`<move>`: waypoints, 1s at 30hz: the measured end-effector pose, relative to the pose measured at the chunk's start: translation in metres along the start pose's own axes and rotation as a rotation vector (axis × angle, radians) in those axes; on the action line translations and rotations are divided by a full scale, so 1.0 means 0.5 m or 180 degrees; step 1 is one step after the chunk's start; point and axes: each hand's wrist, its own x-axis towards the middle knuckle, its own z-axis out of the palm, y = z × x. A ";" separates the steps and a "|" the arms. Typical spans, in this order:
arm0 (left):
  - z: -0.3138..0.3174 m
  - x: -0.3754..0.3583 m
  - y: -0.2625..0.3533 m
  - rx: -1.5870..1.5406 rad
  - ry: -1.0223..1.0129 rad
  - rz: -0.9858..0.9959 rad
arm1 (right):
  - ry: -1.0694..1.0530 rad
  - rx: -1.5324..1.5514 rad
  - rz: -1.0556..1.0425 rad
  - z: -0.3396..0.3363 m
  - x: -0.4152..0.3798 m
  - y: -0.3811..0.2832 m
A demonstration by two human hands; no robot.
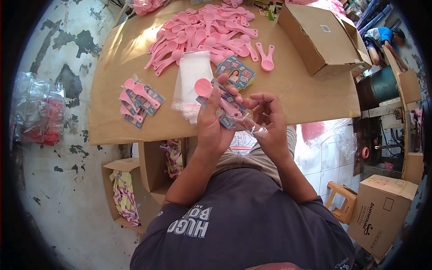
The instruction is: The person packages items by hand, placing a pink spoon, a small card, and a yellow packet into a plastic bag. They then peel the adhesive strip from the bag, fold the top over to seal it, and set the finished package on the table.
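Observation:
My left hand (210,126) is closed around a pink measuring spoon (204,87) lying with a blue printed card (226,120) in a clear plastic bag. At the bag's loose end (246,124), my right hand (273,126) has its fingers curled and its thumb against the film. Just beyond my hands lie a stack of clear bags (194,72) and a pile of printed cards (236,72). Several packed spoons (139,100) with cards rest on the table to the left.
A large heap of pink spoons (202,33) covers the table's far side, with a separate spoon pair (266,57) nearby. An open cardboard box (310,38) stands far right. Filled boxes (123,193) sit below left. Another person (380,36) is at the upper right.

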 end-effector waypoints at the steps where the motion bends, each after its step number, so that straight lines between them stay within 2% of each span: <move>1: 0.000 0.000 0.001 -0.0005 0.0001 0.0003 | -0.0004 -0.0005 0.0002 0.002 0.000 -0.006; 3: -0.003 0.000 0.006 -0.0062 0.0107 -0.0091 | 0.0367 -0.0926 -0.0783 0.011 0.000 -0.024; 4: -0.008 0.002 0.009 -0.0069 0.0113 -0.0082 | 0.0355 -0.0929 -0.0780 0.007 0.003 -0.025; 6: -0.021 0.009 0.021 -0.0207 0.0050 -0.0112 | -0.0055 -0.1757 -0.2452 -0.014 0.012 -0.025; 7: -0.023 0.011 0.030 -0.0211 0.0057 -0.0101 | -0.0068 -0.1753 -0.2451 -0.019 0.012 -0.029; 9: -0.018 0.012 0.049 0.0062 0.0164 -0.0095 | -0.0254 -0.1081 -0.2339 -0.030 0.007 -0.039; 10: -0.013 0.011 0.057 0.0094 0.0190 -0.0148 | -0.0137 -0.0837 -0.1990 -0.043 0.002 -0.034; 11: -0.005 0.010 0.064 0.0082 0.0192 -0.0138 | -0.0151 -0.0843 -0.1991 -0.047 0.009 -0.032; 13: 0.010 0.006 0.075 -0.0065 0.0077 -0.0408 | 0.0168 -0.1297 -0.1608 -0.050 0.038 -0.032; 14: 0.012 0.005 0.076 -0.0073 0.0075 -0.0405 | -0.0043 -0.1825 -0.1566 -0.054 0.047 -0.039; 15: 0.015 0.004 0.076 -0.0069 0.0052 -0.0526 | -0.0045 -0.1833 -0.1565 -0.050 0.053 -0.042; 17: 0.016 0.001 0.070 -0.0069 0.0025 -0.0657 | -0.0314 -0.2634 -0.1895 -0.034 0.059 -0.045; 19: 0.016 -0.004 0.062 -0.0075 -0.0066 -0.0796 | -0.0406 -0.2665 -0.1888 -0.014 0.057 -0.052; 21: 0.009 -0.006 0.054 -0.0083 -0.0131 -0.0862 | -0.0726 -0.2605 -0.2217 -0.004 0.057 -0.052; 23: 0.002 -0.014 0.050 0.0055 -0.0062 -0.0981 | -0.0733 -0.2403 -0.2199 -0.006 0.059 -0.051; 26: 0.000 -0.015 0.059 0.0182 -0.0179 -0.0797 | -0.0976 -0.1128 -0.1893 -0.025 0.070 -0.076; 27: 0.003 -0.014 0.061 0.0363 -0.0168 -0.0613 | -0.0964 -0.1127 -0.1889 -0.035 0.062 -0.073; 29: 0.001 -0.013 0.067 0.0517 -0.0281 -0.0494 | -0.0554 -0.1069 -0.1327 -0.048 0.042 -0.066; 30: 0.000 -0.014 0.072 0.1083 -0.0488 -0.0372 | -0.0422 -0.1170 -0.1412 -0.042 0.044 -0.072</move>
